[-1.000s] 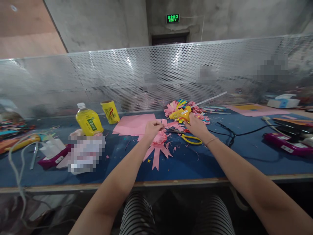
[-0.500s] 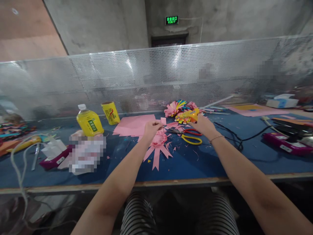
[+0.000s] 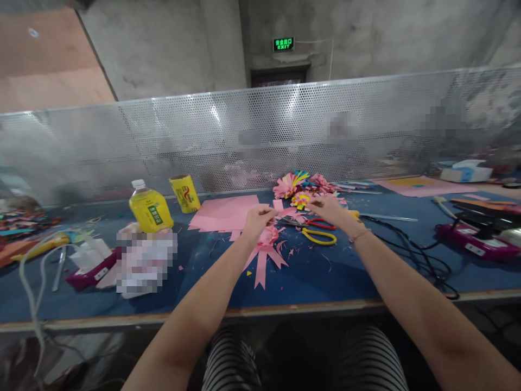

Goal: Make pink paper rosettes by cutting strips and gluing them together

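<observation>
My left hand (image 3: 260, 218) is closed in a pinch above a pink paper rosette (image 3: 268, 237) with ribbon-like tails; what sits between its fingertips is too small to make out. A small pink paper piece (image 3: 278, 205) shows just beyond those fingertips. To the right, my right hand (image 3: 326, 209) hovers over the scissors, its fingers loosely stretched toward the left with nothing visible in them. Scissors with one red and one yellow handle (image 3: 319, 237) lie below it. Partly hidden behind my right wrist is the yellow glue gun (image 3: 354, 214), lying on the table.
Pink paper sheets (image 3: 228, 210) lie left of my hands. Colourful paper flowers (image 3: 291, 185) are piled behind. A yellow drink bottle (image 3: 151, 209) and a yellow can (image 3: 185, 194) stand left. Black cables (image 3: 401, 239) run toward a purple power strip (image 3: 474, 240) at right.
My right hand has let go of the glue gun, which now lies to the right by the wrist. That hand has moved slightly left; my left hand stays pinched near the rosette.
</observation>
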The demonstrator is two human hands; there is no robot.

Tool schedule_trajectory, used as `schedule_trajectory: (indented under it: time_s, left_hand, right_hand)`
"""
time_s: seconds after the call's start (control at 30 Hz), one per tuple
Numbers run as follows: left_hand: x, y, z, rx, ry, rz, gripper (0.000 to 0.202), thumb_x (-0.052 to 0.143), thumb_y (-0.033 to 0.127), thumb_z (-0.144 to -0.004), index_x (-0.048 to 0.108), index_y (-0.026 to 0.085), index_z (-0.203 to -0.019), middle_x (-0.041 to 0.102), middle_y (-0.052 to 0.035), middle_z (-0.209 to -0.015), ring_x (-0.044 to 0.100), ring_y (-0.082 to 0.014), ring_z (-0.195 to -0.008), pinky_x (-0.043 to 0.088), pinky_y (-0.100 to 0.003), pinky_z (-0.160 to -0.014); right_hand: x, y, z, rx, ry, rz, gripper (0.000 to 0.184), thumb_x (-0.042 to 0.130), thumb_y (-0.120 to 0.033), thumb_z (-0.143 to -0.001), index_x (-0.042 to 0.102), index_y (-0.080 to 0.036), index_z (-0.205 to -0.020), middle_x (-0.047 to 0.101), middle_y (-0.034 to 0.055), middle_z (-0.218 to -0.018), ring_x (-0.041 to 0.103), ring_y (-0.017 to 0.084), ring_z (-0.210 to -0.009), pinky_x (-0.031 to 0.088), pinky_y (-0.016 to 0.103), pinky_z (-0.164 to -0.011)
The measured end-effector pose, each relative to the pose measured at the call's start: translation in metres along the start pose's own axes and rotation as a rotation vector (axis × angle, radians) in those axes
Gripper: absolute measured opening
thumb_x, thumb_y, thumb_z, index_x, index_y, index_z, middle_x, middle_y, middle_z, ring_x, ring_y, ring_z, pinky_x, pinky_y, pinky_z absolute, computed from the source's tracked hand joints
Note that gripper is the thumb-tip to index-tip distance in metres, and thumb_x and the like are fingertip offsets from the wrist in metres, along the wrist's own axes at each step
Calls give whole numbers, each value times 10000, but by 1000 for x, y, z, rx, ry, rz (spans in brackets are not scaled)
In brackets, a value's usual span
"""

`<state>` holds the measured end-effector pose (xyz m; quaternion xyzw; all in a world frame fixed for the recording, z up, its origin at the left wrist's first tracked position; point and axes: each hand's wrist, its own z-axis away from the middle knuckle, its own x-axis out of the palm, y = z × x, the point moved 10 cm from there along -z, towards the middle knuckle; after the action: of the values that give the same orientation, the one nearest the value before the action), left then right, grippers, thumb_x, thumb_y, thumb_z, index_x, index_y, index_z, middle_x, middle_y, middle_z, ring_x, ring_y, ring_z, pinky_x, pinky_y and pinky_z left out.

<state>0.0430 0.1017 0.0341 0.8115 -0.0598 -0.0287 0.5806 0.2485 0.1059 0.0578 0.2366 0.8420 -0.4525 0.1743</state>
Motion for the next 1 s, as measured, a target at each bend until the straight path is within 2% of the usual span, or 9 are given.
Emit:
schedule_trajectory:
  time_s: [0.07, 0.1, 0.17, 0.33, 0.5, 0.77, 0.9, 1.0]
  left_hand:
    - [6, -3, 3, -33, -13, 20, 234, 667, 329, -557, 657, 130, -679, 597, -18, -597, 489, -74, -529, 371, -211, -526]
    - [8, -5, 4, -42, -16, 36, 238, 667, 331, -558, 658, 130, -684, 602, -20, -602, 495, -76, -533, 371, -209, -524]
    - [11, -7, 4, -52, -14, 73, 238, 665, 328, -561, 656, 129, -693, 609, -24, -615, 500, -76, -534, 362, -201, -509]
    - [11, -9, 4, -64, 31, 88, 231, 661, 312, -563, 653, 129, -704, 607, -16, -618, 479, -63, -506, 354, -189, -479]
    - [13, -4, 7, -35, 23, 67, 222, 657, 313, -567, 640, 127, -687, 585, -4, -586, 481, -64, -506, 351, -183, -472]
    - [18, 0, 8, -11, -5, 12, 183, 627, 298, -593, 619, 124, -651, 564, 13, -544, 471, -60, -476, 363, -197, -484]
    - [19, 2, 8, 10, -16, -16, 179, 610, 294, -599, 619, 123, -652, 556, 13, -529, 473, -67, -476, 366, -204, -485]
    - [20, 4, 7, 37, -23, -36, 174, 607, 282, -589, 622, 123, -659, 556, 11, -534, 471, -69, -476, 367, -208, -485]
  right_hand:
    - [43, -11, 7, 93, -164, -259, 197, 573, -345, -665, 554, -173, -759, 583, 17, -655, 538, 127, -588, 433, 271, -556]
    - [57, -17, 11, 119, -192, -380, 219, 585, -344, -658, 529, -176, -786, 581, 8, -676, 545, 119, -595, 440, 259, -551]
    - [69, -24, 17, 144, -143, -549, 245, 609, -336, -641, 477, -190, -788, 563, -19, -691, 557, 104, -605, 445, 240, -547]
    - [66, -31, 19, 109, -48, -731, 259, 645, -301, -612, 473, -196, -774, 538, -39, -713, 567, 97, -680, 454, 227, -592]
    - [69, -27, 17, 134, -80, -758, 227, 643, -311, -621, 497, -192, -748, 553, -30, -697, 563, 105, -694, 453, 233, -612]
    - [69, -21, 16, 136, -43, -771, 205, 633, -325, -635, 514, -193, -735, 560, -33, -668, 552, 96, -645, 452, 225, -596]
    - [66, -22, 17, 181, -19, -849, 227, 661, -326, -602, 521, -189, -716, 553, -36, -663, 553, 94, -647, 442, 206, -566]
    - [69, -24, 19, 232, -50, -891, 241, 672, -335, -585, 545, -181, -720, 552, -34, -647, 539, 86, -610, 427, 202, -543]
